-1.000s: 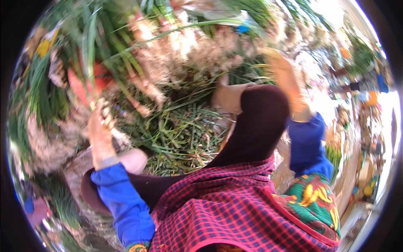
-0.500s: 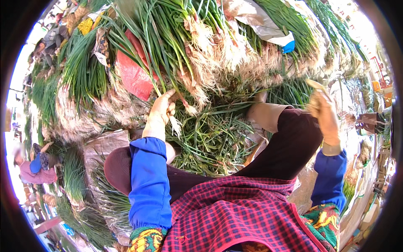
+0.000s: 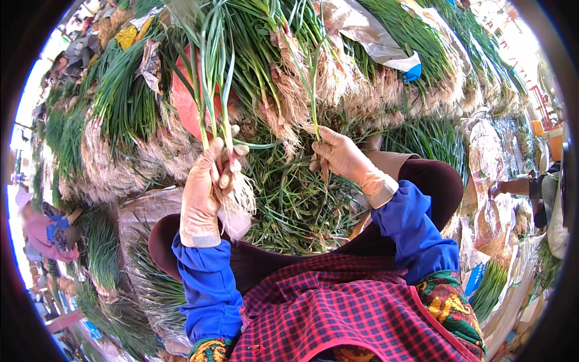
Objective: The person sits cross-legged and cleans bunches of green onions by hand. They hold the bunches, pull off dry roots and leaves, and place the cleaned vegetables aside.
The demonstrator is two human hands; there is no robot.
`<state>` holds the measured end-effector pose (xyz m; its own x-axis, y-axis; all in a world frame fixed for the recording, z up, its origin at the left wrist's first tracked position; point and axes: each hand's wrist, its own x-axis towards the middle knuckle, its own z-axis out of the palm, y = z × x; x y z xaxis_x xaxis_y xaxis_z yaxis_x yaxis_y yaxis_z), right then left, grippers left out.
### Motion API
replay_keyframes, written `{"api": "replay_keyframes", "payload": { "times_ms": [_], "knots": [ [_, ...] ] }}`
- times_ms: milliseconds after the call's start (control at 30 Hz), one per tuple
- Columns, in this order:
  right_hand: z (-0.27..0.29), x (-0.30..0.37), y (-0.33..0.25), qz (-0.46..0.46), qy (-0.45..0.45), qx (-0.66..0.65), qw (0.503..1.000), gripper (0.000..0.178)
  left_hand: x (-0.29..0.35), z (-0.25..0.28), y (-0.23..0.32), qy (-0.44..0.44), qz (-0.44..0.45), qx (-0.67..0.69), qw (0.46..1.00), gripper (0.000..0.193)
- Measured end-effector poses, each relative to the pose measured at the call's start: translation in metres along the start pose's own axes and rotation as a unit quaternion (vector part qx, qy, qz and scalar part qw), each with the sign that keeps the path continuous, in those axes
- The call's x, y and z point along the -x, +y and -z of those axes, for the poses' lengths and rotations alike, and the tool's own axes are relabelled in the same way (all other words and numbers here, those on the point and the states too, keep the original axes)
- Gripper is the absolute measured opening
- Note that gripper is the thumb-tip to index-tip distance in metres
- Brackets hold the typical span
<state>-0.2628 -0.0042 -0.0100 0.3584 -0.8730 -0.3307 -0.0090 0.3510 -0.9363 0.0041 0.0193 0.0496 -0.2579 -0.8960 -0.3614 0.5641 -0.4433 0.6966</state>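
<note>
Room between left hand (image 3: 205, 188) and right hand (image 3: 346, 157), over leaf pile (image 3: 289, 208); onion bundles (image 3: 256, 66) block beyond.

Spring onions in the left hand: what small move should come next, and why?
It may be best to bring the right hand toward the left hand and add its slender green stalk to the spring onions held there: the left grips several, roots hanging down, while the right pinches its stalk apart from them.

No words, numbers or signs can be read; the mark (image 3: 256, 348) at the left of the checked apron (image 3: 338, 308) is too small to make out.
</note>
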Motion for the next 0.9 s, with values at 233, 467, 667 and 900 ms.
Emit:
{"api": "replay_keyframes", "payload": {
  "times_ms": [233,467,667,900],
  "knots": [
    [0.006,0.02,0.062,-0.146,-0.27,0.718,0.624,0.029,-0.003,-0.006,-0.001,0.021,-0.004,-0.028,0.999,0.032],
    [-0.06,-0.04,-0.047,0.186,-0.065,0.057,0.979,0.044,-0.006,0.003,-0.01,0.02,0.007,0.069,0.997,0.031],
    [-0.085,-0.067,-0.054,0.119,-0.172,0.053,0.976,0.03,-0.007,0.008,-0.009,0.021,0.032,0.073,0.997,0.022],
    [-0.076,-0.095,-0.005,0.272,0.19,0.375,0.866,0.01,0.002,0.0,-0.01,0.043,0.02,-0.03,0.998,0.023]
  ]
}}
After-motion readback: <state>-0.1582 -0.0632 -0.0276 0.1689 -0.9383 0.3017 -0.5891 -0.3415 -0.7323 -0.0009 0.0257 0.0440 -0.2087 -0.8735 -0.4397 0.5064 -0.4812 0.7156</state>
